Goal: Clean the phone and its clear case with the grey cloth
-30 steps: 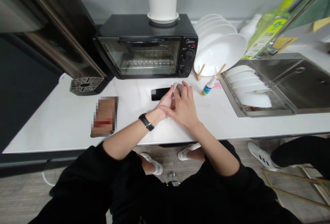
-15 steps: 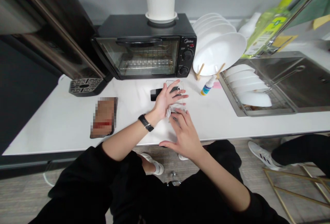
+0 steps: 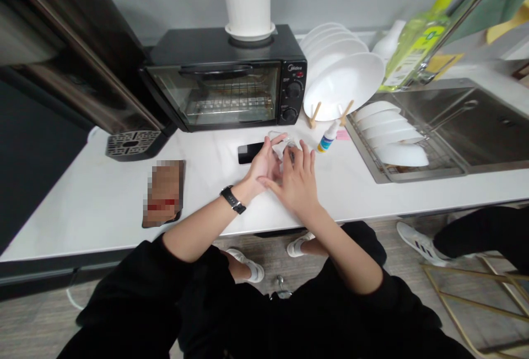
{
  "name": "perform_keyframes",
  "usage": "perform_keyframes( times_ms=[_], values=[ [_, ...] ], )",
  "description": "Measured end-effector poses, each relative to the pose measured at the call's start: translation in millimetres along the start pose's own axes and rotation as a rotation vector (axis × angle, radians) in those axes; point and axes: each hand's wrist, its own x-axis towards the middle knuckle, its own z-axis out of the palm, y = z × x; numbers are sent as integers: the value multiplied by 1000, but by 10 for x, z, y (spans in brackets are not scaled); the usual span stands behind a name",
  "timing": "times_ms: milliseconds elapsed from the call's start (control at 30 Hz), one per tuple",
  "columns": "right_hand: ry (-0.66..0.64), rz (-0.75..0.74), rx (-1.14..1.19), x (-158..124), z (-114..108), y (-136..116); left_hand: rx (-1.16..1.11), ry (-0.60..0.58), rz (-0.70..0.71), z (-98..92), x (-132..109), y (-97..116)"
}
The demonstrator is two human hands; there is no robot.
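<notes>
Above the white counter [image 3: 198, 183], my left hand [image 3: 264, 165] is turned palm up, its fingers extended and partly covered. My right hand [image 3: 300, 180] lies over that palm, its fingers bent on a crumpled white tissue [image 3: 279, 150] between the two hands. Something small and dark shows among the right fingers; I cannot make out what. A black phone [image 3: 247, 153] lies flat just left of my left fingers. Behind the fingertips sits a clear, see-through piece [image 3: 274, 134], mostly hidden. A small spray bottle [image 3: 327, 137] with a blue and yellow label stands to the right.
A black toaster oven [image 3: 223, 94] stands behind my hands. White plates [image 3: 347, 83] lean in a rack, and bowls [image 3: 403, 139] sit by the sink [image 3: 475, 144]. A drinks machine [image 3: 132, 144] and a pixelated flat item [image 3: 164, 194] are left. Another person's shoe [image 3: 419, 242] shows below right.
My right hand has moved up and forward with the tissue, from beside my left hand's lower edge onto its palm and fingers. The view has shifted slightly.
</notes>
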Motion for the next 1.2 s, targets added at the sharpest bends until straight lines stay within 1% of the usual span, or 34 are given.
perform_keyframes(
  times_ms=[100,200,300,367,467,567,633,700,800,900,1033,1133,1200],
  values=[
    [5,-16,40,192,22,72,-94,-29,-56,-10,53,-31],
    [-8,-71,91,291,32,64,-195,-78,-105,26,44,-61],
    [-39,-139,124,321,13,18,-302,-137,-84,96,-6,-81],
    [-53,-167,138,303,-19,-9,-323,-134,-58,116,-39,-68],
    [-85,-229,183,176,-75,-46,-240,-109,-45,58,-68,7],
    [-120,-291,240,-89,-122,-90,-108,-57,22,-45,-70,104],
    [-127,-302,258,-292,-153,-107,-52,-20,80,-84,-64,145],
    [-139,-301,247,-454,-185,-101,-16,-5,123,-82,-60,155],
    [-129,-250,155,-554,-216,-59,8,-8,159,-35,-66,133],
    [-88,-185,57,-522,-191,-14,7,-22,172,6,-90,120],
    [-49,-142,-1,-410,-92,0,79,12,168,19,-126,134],
    [-35,-125,5,-252,-37,8,70,21,126,8,-111,104],
    [-28,-110,9,-91,-23,38,33,-1,74,-9,-72,55]
  ],
)
